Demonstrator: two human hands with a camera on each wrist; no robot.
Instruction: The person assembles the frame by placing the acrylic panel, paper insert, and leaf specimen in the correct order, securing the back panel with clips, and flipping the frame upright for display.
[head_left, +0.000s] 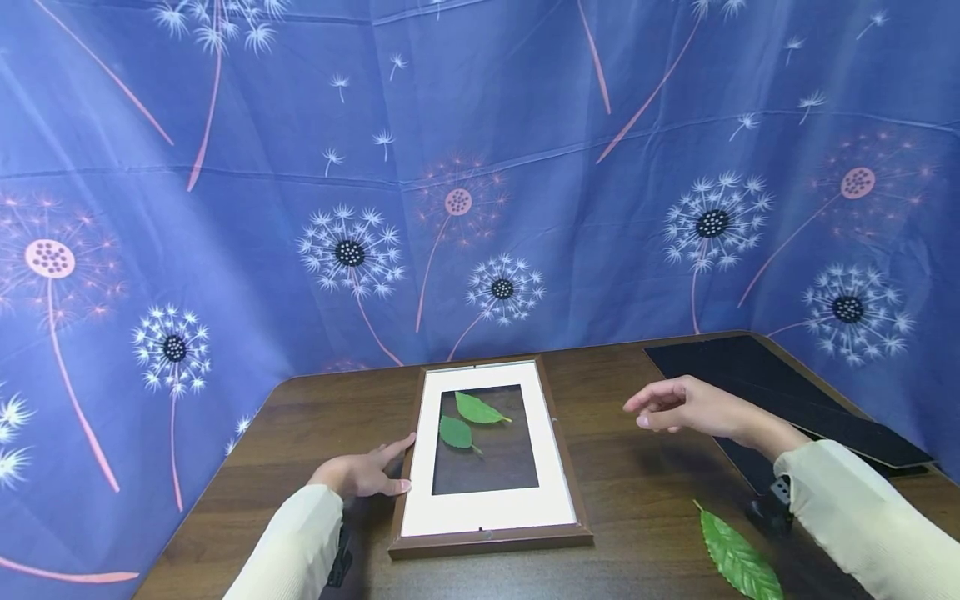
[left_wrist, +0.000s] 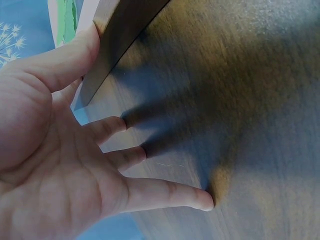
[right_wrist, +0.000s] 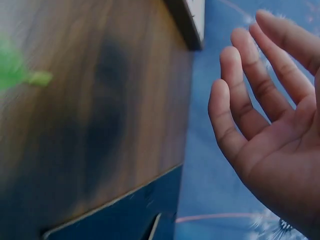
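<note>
A brown picture frame [head_left: 491,543] with a white mat [head_left: 487,514] lies on the table. Two green leaves, an upper leaf [head_left: 478,409] and a lower leaf [head_left: 456,432], rest inside the mat's window. My left hand [head_left: 365,473] touches the frame's left side with thumb and index finger; its other fingertips rest on the wood in the left wrist view. Over the table to the right of the frame, my right hand [head_left: 693,406] hovers with loosely bent fingers and nothing in them. A larger green leaf [head_left: 738,554] lies nearer, below the right forearm.
Black backing boards [head_left: 750,367] lie overlapped at the table's right side, partly under the right arm. A blue curtain [head_left: 420,183] with dandelion prints hangs behind the brown table [head_left: 600,367].
</note>
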